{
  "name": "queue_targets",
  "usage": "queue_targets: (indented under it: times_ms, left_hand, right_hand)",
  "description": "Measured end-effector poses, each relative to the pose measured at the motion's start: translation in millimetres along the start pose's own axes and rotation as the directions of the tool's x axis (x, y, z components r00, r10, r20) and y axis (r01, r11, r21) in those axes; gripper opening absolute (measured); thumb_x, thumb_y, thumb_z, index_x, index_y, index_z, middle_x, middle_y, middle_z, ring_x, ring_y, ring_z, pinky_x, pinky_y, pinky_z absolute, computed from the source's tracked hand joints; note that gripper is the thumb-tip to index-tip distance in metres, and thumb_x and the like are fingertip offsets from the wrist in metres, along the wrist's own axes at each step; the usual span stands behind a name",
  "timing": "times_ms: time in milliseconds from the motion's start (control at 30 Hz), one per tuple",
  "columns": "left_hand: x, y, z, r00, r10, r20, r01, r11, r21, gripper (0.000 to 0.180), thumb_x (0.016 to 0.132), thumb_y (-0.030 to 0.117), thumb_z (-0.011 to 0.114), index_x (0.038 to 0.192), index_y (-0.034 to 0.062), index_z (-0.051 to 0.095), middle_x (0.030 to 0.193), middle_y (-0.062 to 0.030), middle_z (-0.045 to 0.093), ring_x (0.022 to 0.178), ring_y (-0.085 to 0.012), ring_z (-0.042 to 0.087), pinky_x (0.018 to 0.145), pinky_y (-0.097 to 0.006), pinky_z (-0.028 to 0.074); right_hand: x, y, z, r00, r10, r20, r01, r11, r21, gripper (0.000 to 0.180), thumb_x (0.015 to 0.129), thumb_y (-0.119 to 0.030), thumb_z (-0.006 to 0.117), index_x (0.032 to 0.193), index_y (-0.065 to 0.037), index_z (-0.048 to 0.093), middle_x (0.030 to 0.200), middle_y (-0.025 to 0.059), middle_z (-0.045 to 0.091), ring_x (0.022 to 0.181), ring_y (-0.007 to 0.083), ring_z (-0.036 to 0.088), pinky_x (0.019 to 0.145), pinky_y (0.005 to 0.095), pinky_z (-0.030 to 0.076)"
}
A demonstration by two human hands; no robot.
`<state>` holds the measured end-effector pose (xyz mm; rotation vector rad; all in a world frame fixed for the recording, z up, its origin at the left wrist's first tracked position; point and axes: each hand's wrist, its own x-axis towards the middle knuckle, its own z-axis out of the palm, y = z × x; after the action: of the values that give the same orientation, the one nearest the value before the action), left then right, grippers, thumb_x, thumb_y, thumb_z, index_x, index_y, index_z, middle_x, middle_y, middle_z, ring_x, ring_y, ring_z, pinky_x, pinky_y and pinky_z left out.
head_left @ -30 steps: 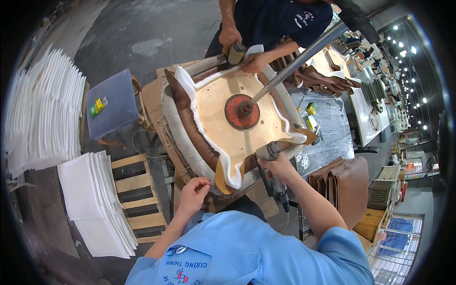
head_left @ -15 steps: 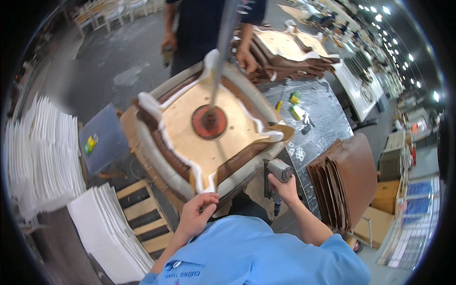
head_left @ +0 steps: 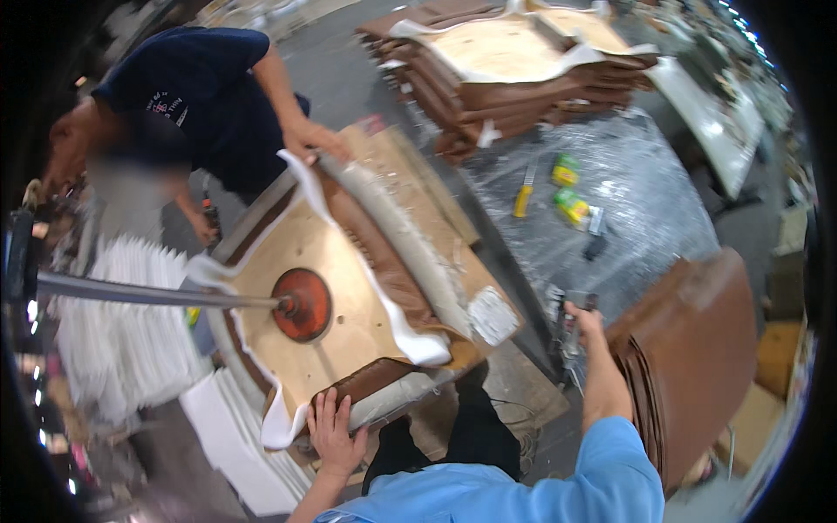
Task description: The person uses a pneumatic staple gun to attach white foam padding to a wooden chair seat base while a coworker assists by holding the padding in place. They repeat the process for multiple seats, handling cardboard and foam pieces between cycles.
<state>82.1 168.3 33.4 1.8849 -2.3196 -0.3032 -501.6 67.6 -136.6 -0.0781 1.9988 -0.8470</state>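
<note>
A plywood seat panel [head_left: 261, 344] with white padding [head_left: 392, 318] and brown covering [head_left: 370, 235] round its edges lies in a grey padded frame [head_left: 410, 231]. A red round pad [head_left: 302, 305] on a metal rod [head_left: 166, 290] rests on the wood. My left hand [head_left: 336, 436] lies with fingers spread on the brown covering at the near edge. Off to the right, beside the wrapped table's edge, my right hand [head_left: 589, 324] is closed round a staple gun [head_left: 567, 336], partly hidden and blurred.
A co-worker [head_left: 205, 105] leans in at the far left, one hand [head_left: 314, 139] on the frame's far corner, the other by a dark tool. Brown covered panels [head_left: 523, 96] are stacked at the back. Yellow-green boxes [head_left: 571, 207] and a yellow-handled tool [head_left: 524, 196] lie on the table. Brown sheets [head_left: 689, 349] stand right.
My view has turned. My left hand went from pinching the near corner to lying flat on the covering. My right hand carried the staple gun away to the right. The co-worker now touches the frame.
</note>
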Motion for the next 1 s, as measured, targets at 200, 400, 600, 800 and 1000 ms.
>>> queue_targets:
  times_ms: [200, 400, 600, 800, 1000]
  left_hand:
    - [27, 1, 1, 1.0, -0.013, 0.021, 0.011, 0.996, 0.088, 0.08, 0.078, 0.035, 0.087, 0.152, 0.0141, 0.065, 0.168, -0.0151, 0.054, 0.158, -0.042, 0.046, 0.131, -0.066, 0.027]
    - [-35, 16, -19, 0.983, -0.183, -0.011, 0.183, 0.976, 0.122, 0.082, 0.076, 0.035, 0.088, 0.153, 0.0178, 0.065, 0.167, -0.0114, 0.055, 0.158, -0.0377, 0.047, 0.131, -0.062, 0.028]
    - [5, -16, -18, 0.998, -0.033, 0.044, 0.029, 0.997, 0.078, 0.083, 0.073, 0.036, 0.09, 0.151, 0.0176, 0.066, 0.166, -0.0121, 0.056, 0.156, -0.038, 0.049, 0.13, -0.062, 0.028]
    - [-3, -37, -25, 0.996, 0.075, 0.038, -0.073, 0.996, -0.049, 0.076, 0.081, 0.037, 0.088, 0.151, 0.0152, 0.067, 0.166, -0.0161, 0.054, 0.155, -0.0399, 0.048, 0.131, -0.061, 0.031]
    - [7, -83, -33, 0.939, 0.343, 0.031, -0.321, 0.903, -0.285, 0.068, 0.095, 0.023, 0.081, 0.158, 0.0137, 0.058, 0.174, -0.0197, 0.041, 0.161, -0.0431, 0.041, 0.134, -0.056, 0.033]
  right_hand:
    - [107, 10, -35, 0.985, 0.087, 0.148, -0.113, 0.978, 0.175, 0.046, 0.095, -0.024, 0.091, 0.132, -0.003, 0.072, 0.117, 0.0097, 0.075, 0.09, 0.0278, 0.072, 0.072, 0.046, 0.058]
    - [166, 12, 0, 0.989, 0.131, 0.069, -0.136, 0.987, 0.083, 0.046, 0.097, -0.024, 0.089, 0.133, 0.001, 0.073, 0.124, 0.0136, 0.076, 0.106, 0.0315, 0.073, 0.091, 0.0486, 0.057]
    - [92, 13, -18, 0.974, -0.124, -0.19, 0.098, 0.985, -0.143, 0.043, 0.096, -0.023, 0.087, 0.13, 0.002, 0.077, 0.115, 0.013, 0.081, 0.1, 0.03, 0.075, 0.091, 0.0453, 0.057]
    - [-55, -24, 87, 0.924, -0.364, 0.12, 0.371, 0.928, -0.036, 0.06, 0.106, -0.036, 0.076, 0.148, 0.006, 0.065, 0.129, 0.0116, 0.075, 0.11, 0.0235, 0.071, 0.094, 0.0399, 0.056]
    - [-152, -48, 188, 0.625, -0.759, 0.185, 0.776, 0.63, -0.037, 0.056, 0.113, -0.044, 0.064, 0.148, 0.0, 0.069, 0.134, 0.0167, 0.076, 0.125, 0.0253, 0.068, 0.107, 0.038, 0.052]
